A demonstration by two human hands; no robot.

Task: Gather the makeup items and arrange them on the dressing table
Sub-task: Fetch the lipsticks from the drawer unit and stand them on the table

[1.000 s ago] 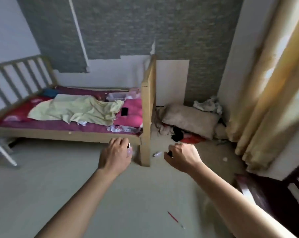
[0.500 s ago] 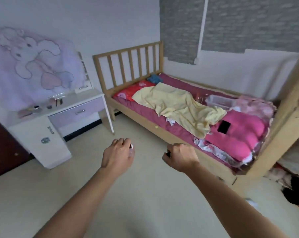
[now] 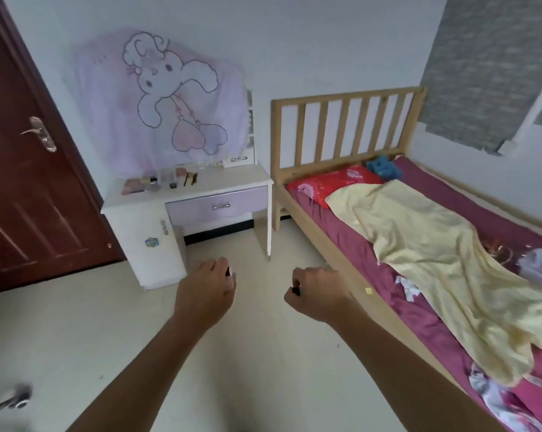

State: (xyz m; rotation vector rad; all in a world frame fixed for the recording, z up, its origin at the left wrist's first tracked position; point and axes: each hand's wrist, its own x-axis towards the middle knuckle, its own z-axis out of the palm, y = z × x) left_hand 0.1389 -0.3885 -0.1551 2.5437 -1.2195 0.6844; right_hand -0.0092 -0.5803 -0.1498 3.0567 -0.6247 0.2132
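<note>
I see my left hand (image 3: 206,294) curled around a small dark thing I cannot make out; my right hand (image 3: 318,291) is the same. Ahead stands the white desk (image 3: 232,182) with a purple drawer (image 3: 216,207); makeup (image 3: 170,180) sits on top. A wooden bed (image 3: 347,126) with a soft yellow blanket (image 3: 444,263) is beside it. Bare floor lies between.

The desk (image 3: 232,182) looks glossy white laminate with a metal drawer pull (image 3: 221,206), the bed frame (image 3: 344,129) bare matt wood, the sheet (image 3: 434,260) soft yellow cloth, the door (image 3: 20,198) dark varnished wood.
</note>
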